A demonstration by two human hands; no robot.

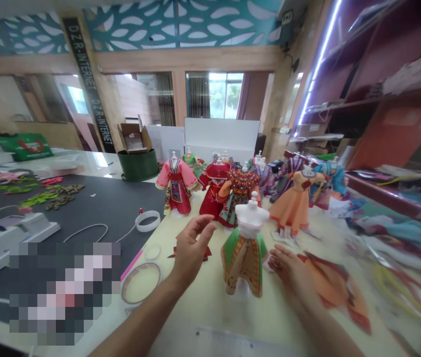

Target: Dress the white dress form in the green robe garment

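Observation:
A small white mannequin bust (252, 218) stands upright on the pale work surface in front of me. Around its waist hangs a miniature skirt (244, 263), with green side panels, orange trim and a tan middle. To the left of the mannequin, my left hand (191, 248) is raised with thumb and fingers apart, holding nothing. My right hand (288, 267) is close to the skirt's right edge, its fingers loosely extended; whether the fingertips touch the cloth is unclear. Beneath my left hand lies a small dark red piece of cloth (207, 254), partly covered.
Several dressed mannequins, including a pink-and-red robe (176, 181) and an orange dress (292, 206), stand behind. Left are a tape roll (124, 292), a white ring (148, 222) and a power strip (33, 230). Orange fabric pieces (334, 282) lie at right.

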